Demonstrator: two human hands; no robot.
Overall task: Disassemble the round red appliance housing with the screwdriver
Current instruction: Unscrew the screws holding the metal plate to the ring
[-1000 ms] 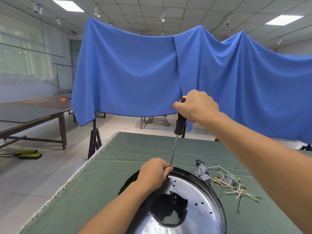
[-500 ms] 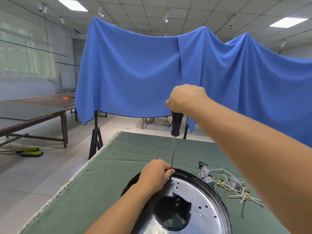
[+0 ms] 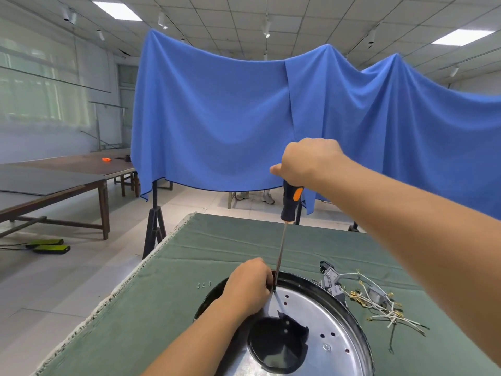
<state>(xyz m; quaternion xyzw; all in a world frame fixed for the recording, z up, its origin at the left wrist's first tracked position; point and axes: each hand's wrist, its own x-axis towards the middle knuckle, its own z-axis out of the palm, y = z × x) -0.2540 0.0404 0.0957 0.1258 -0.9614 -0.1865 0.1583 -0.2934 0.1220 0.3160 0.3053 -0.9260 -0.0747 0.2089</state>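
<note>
The round housing [image 3: 320,316] lies on the green cloth, showing a silver metal plate with a black rim and a dark central opening; only a sliver of red shows at its far edge. My right hand [image 3: 306,161] grips the top of the black-and-orange screwdriver [image 3: 290,204], which stands nearly upright. Its thin shaft runs down to the plate's far edge. My left hand [image 3: 249,286] rests curled on the housing rim, its fingers around the shaft near the tip. The tip itself is hidden behind those fingers.
A bundle of white wires with small grey parts [image 3: 366,299] lies right of the housing. Three loose screws [image 3: 204,285] sit on the green table cloth [image 3: 217,248] to the left. A blue curtain [image 3: 244,120] hangs behind; a wooden table [image 3: 54,180] stands far left.
My right hand has turned on the screwdriver handle, so the orange inset now shows below it. The left hand stays at the shaft's tip on the rim.
</note>
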